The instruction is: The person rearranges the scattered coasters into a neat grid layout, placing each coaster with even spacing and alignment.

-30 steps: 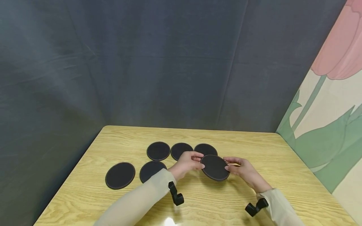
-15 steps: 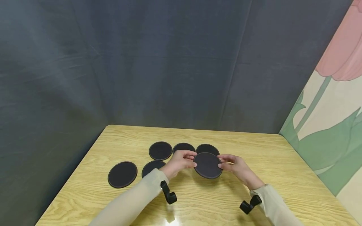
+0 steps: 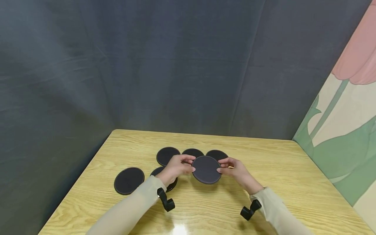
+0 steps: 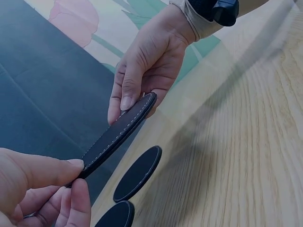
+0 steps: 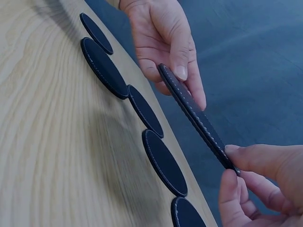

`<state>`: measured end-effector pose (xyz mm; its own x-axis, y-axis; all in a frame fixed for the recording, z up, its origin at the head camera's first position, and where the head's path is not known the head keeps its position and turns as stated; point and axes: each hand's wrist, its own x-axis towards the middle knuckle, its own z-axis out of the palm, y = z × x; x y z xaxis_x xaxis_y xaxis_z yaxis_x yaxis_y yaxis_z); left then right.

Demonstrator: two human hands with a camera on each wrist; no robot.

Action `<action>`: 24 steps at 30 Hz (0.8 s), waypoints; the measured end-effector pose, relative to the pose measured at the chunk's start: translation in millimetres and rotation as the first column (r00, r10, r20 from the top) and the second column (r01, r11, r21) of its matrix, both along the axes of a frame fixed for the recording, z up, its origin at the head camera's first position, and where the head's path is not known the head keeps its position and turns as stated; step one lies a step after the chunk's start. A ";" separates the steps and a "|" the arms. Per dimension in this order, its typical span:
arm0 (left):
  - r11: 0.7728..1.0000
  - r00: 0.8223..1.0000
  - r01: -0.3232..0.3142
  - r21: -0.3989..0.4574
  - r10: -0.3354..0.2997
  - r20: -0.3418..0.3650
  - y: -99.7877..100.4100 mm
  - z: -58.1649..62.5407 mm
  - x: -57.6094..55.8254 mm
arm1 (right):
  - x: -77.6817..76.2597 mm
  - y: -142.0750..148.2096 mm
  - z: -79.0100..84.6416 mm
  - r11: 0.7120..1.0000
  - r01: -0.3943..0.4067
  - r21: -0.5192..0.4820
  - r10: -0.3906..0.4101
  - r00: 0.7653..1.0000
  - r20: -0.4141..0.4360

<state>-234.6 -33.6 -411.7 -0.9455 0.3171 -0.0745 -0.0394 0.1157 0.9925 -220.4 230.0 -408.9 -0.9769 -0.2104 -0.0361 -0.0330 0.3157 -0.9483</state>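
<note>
- By the left hand point(image 3: 176, 167), the near-left rim of the raised coaster point(image 3: 206, 169) is pinched between thumb and fingers; by the right hand point(image 3: 236, 171), the opposite rim is pinched in the same way, with the thumb laid on the near face.
- For a steady hold, the two pinches are best placed straight across from each other, with even, light pressure, so that the disc is neither bent nor twisted. Both wrists should be moved together, and the fingertips kept to the rim so that the face is left unmarked.
- The coaster is held above the tabletop point(image 3: 264, 195), between the hands and apart from the wood, its broad face tipped towards the wearer. It is round, thin and nearly black, apparently leather-like, with a plain face and a pale line of stitching just inside the rim, shown clearly in both wrist views.
- To the left, one coaster point(image 3: 129, 180) is laid flat on its own, and a half-covered coaster point(image 3: 173, 185) is seen beneath the left forearm.
- Farther back, a row is formed by a left coaster point(image 3: 167, 156), a middle coaster point(image 3: 192, 152) and a right coaster point(image 3: 216, 154), the latter two partly hidden.
- Behind the table, a dark curtain point(image 3: 176, 65) is hung.
</note>
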 end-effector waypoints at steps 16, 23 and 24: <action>0.996 0.999 -0.035 -0.082 0.033 -0.031 -26.2 -0.2 4.7 | -4.1 -24.4 -6.6 0.998 -0.055 -0.041 0.056 0.998 0.021; 0.997 1.000 -0.020 -0.074 0.019 -0.016 -34.0 -4.7 8.8 | -3.6 -30.1 -7.2 0.993 -0.106 -0.053 0.106 0.994 0.011; 0.997 1.000 -0.018 -0.073 0.017 -0.012 -34.8 -5.7 9.2 | -3.5 -30.7 -7.5 0.993 -0.108 -0.054 0.109 0.994 0.012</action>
<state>-225.3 -68.4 -417.4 -0.9519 0.2941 -0.0860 -0.0307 0.1877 0.9818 -223.9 199.3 -416.4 -0.9476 -0.3175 -0.0360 -0.0504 0.2597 -0.9644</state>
